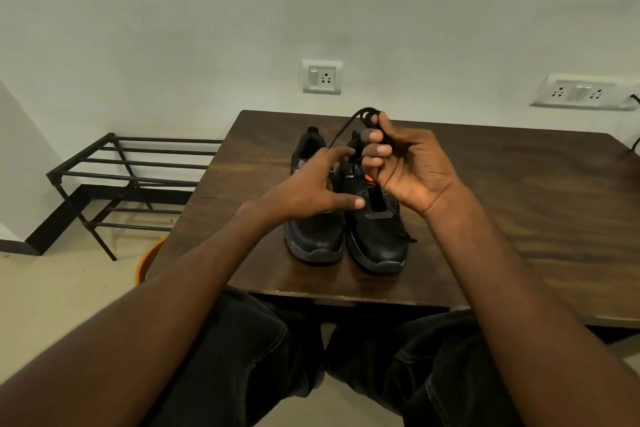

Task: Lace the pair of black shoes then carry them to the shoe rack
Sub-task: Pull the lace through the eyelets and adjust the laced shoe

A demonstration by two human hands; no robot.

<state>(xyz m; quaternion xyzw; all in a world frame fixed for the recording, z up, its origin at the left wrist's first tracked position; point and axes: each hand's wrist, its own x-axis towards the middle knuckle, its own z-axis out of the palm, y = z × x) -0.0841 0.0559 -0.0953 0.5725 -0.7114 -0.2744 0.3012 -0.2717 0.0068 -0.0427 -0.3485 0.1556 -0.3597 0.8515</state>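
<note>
The dark wood tabletop [519, 201] carries both black shoes, toes toward me. The shoe rack [131, 177] stands on the floor at far left. Left shoe [315, 236] touches right shoe [377, 239]. My right hand [412, 170] holds the black lace [341, 130], fingers curled round it. My left hand [308, 189] hovers above the left shoe, fingers spread wide, holding nothing.

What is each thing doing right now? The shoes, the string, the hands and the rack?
black shoes: standing side by side on the table, toes toward the person.
shoelace: bunched and held above the shoes.
right hand: fingers curled round the shoelace.
left hand: fingers spread, touching the lace strand.
shoe rack: on the floor, holding nothing.
</note>
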